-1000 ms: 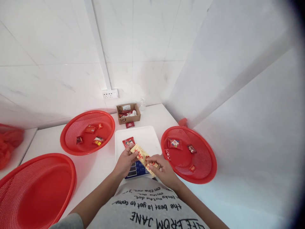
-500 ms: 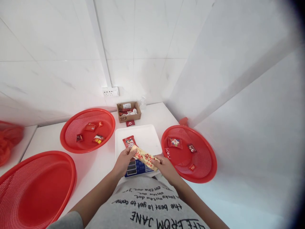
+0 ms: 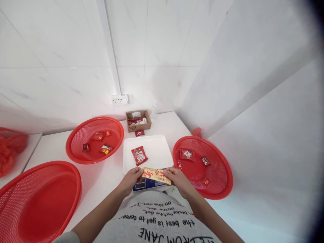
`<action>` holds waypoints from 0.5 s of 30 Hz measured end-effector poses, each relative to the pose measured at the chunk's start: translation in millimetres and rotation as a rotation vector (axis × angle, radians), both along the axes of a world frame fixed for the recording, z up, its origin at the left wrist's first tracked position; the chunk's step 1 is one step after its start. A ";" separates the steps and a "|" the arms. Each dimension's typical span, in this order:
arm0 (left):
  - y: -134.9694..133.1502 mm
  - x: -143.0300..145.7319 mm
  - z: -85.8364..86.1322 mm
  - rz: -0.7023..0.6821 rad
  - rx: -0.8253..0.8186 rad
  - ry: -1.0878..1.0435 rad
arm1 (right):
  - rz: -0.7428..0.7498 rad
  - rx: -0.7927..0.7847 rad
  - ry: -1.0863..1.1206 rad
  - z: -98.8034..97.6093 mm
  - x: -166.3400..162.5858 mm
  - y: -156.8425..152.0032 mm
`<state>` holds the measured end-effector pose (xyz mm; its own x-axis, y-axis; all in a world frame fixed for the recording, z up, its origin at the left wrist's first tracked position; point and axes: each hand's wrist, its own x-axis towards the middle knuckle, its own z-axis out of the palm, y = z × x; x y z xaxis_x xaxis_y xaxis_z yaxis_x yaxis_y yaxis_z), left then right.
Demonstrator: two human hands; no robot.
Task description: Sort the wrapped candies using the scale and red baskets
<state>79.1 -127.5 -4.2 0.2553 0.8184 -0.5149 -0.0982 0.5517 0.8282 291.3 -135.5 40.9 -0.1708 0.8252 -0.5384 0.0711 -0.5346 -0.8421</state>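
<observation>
"So, how is that yellow packet (image 3: 154, 174) being held?"

"By its two ends. The left hand (image 3: 131, 180) is pinching one end, and the right hand (image 3: 179, 179) is pinching the other, thumb showing on top in both. Neither is spreading wide."

"Why the ends?"

"Probably because that grip is leaving the middle uncovered: the red lettering is facing up, and the packet is stretching nearly straight."

"Where is it lying, then?"

"Between the hands, touching both, its right end slanting a little toward the body. It is hanging over the front of the scale (image 3: 160, 148), partly hiding the blue panel (image 3: 150, 184). How much gap is separating them, I can't tell."

"And the red packet (image 3: 139, 156)?"

"That one is lying on the scale, toward its left side, just beyond the left hand; nothing is gripping it."

"Are the baskets standing there for a reason?"

"Reach is probably deciding it. The right basket (image 3: 229, 177) is sitting just beside the scale, the far left basket (image 3: 69, 148) is flanking it opposite, and the cardboard box (image 3: 139, 127) is standing behind on the bench (image 3: 165, 125), leaving the forearms room."
</observation>
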 end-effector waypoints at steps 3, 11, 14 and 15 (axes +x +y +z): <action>0.5 -0.6 2.2 0.015 -0.008 -0.042 | 0.146 -0.060 0.071 7.2 -1.1 -0.5; -2.3 1.7 13.8 -0.002 -0.090 -0.170 | 0.245 -0.059 0.004 7.4 2.0 -1.7; -2.2 2.0 15.6 -0.024 -0.057 -0.152 | 0.287 -0.070 0.014 5.7 2.6 -1.9; -2.0 1.8 15.5 -0.029 -0.042 -0.132 | 0.289 -0.070 0.024 5.6 2.6 -1.9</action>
